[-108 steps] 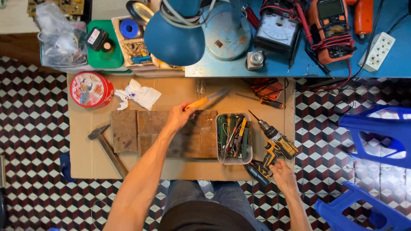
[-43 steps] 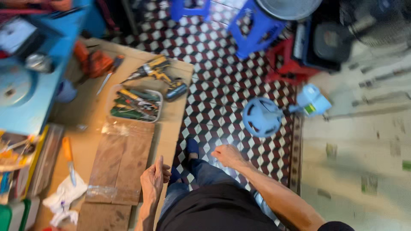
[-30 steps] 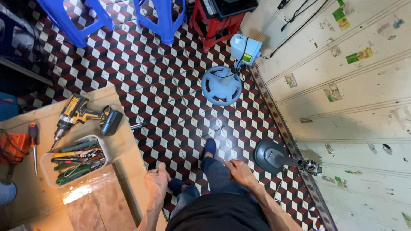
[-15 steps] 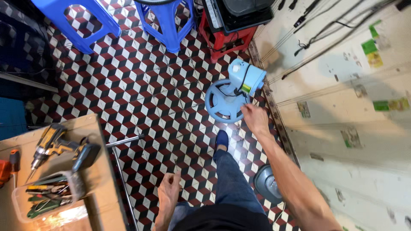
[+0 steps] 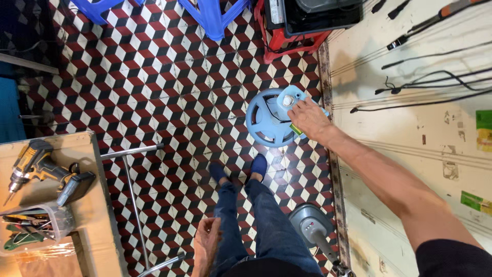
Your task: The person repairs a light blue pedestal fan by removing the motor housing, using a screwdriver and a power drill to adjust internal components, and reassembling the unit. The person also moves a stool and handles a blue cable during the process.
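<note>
The right arm stretches out straight from the lower right toward 12 o'clock, bare to a dark sleeve at the shoulder. The right hand (image 5: 307, 119) lies palm down, fingers curled. The left hand (image 5: 206, 245) hangs low at 7 o'clock beside the thigh, fingers loosely bent, holding nothing.

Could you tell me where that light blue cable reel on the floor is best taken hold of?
Probably by the raised housing at the right edge of the cable reel, from above. The reel lies flat on the tiled floor, so that block stands proud, and the right hand already rests on it.
</note>
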